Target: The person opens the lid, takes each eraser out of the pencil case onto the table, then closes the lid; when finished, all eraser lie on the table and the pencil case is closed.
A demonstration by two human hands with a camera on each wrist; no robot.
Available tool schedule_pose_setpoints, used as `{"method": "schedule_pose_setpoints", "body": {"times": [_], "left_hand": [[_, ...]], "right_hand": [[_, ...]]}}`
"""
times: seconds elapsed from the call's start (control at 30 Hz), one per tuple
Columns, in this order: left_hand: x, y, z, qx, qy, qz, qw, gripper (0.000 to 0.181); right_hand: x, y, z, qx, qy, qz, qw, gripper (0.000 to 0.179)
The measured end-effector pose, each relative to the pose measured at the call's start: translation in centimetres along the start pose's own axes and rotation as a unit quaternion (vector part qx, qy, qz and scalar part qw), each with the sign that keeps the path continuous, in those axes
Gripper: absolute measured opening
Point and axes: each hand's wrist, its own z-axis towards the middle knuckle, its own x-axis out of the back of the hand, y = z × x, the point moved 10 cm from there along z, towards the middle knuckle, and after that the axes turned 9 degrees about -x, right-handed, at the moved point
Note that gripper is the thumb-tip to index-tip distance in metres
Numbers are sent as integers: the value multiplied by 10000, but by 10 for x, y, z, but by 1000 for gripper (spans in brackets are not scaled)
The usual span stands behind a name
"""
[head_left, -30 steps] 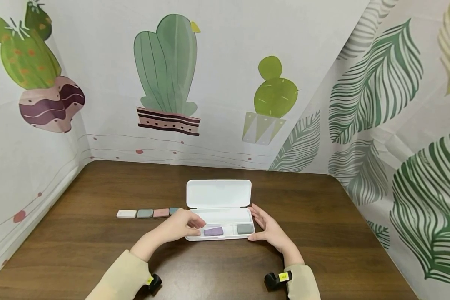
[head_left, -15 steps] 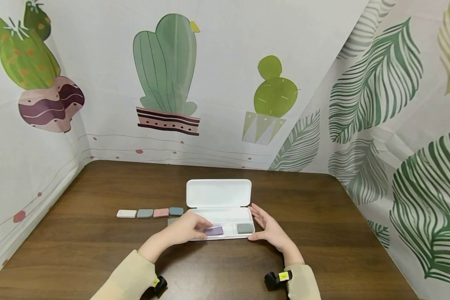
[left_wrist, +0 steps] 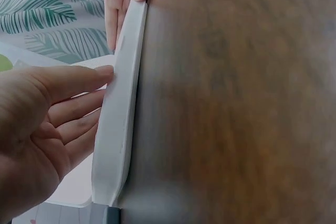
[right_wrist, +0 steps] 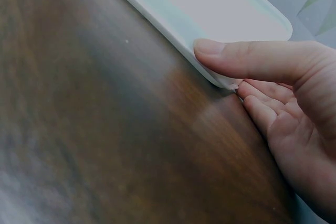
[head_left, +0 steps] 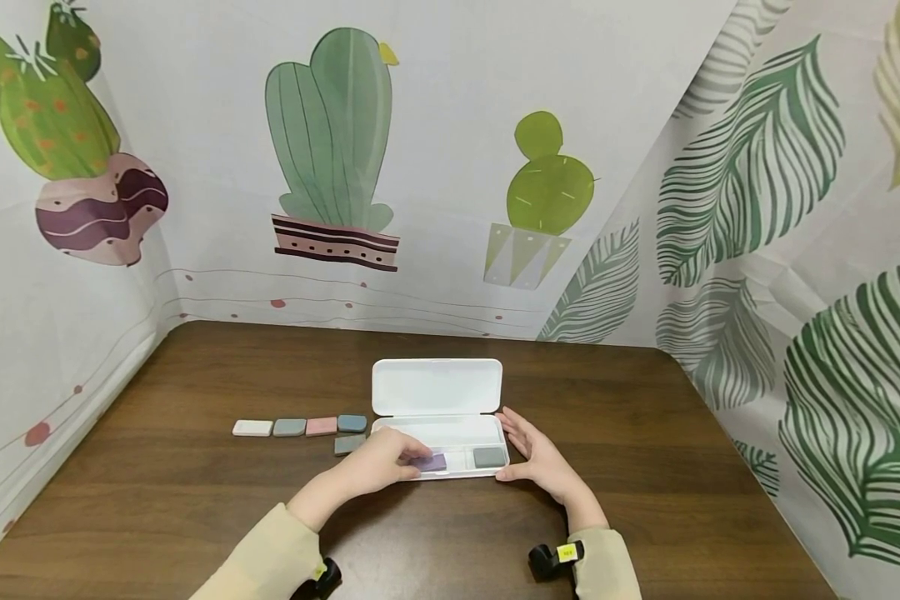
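Note:
A white hinged case point(head_left: 438, 430), shaped like a pencil case, lies on the table with its lid raised. Inside its front part are a purple eraser-like block point(head_left: 436, 462) and a grey-green block point(head_left: 489, 457). My left hand point(head_left: 378, 460) reaches over the case's left half, index finger over the purple block's left end. In the left wrist view its thumb lies at the case's front edge; the other fingertips are hidden behind the wall. My right hand point(head_left: 542, 467) holds the case's right end, thumb point(right_wrist: 223, 56) at the front corner and fingers along the side.
Left of the case, a row of small blocks runs along the brown table point(head_left: 157, 483): white point(head_left: 252, 428), grey-green point(head_left: 289, 427), pink point(head_left: 322, 427) and blue point(head_left: 352, 423). Another grey block point(head_left: 348, 445) sits below the blue one, partly behind my left hand. Patterned cloth point(head_left: 450, 167) stands behind.
My left hand has slid right across the case to the purple block, uncovering the blue and grey blocks on the table. The right hand and the case have stayed put.

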Motion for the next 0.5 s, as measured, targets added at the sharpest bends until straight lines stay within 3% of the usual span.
{"method": "schedule_pose_setpoints", "body": {"times": [0.5], "left_hand": [[-3, -13, 0, 294, 154, -805, 9962, 25]], "right_hand": [[0, -1, -1, 42, -1, -61, 10000, 105]]}}
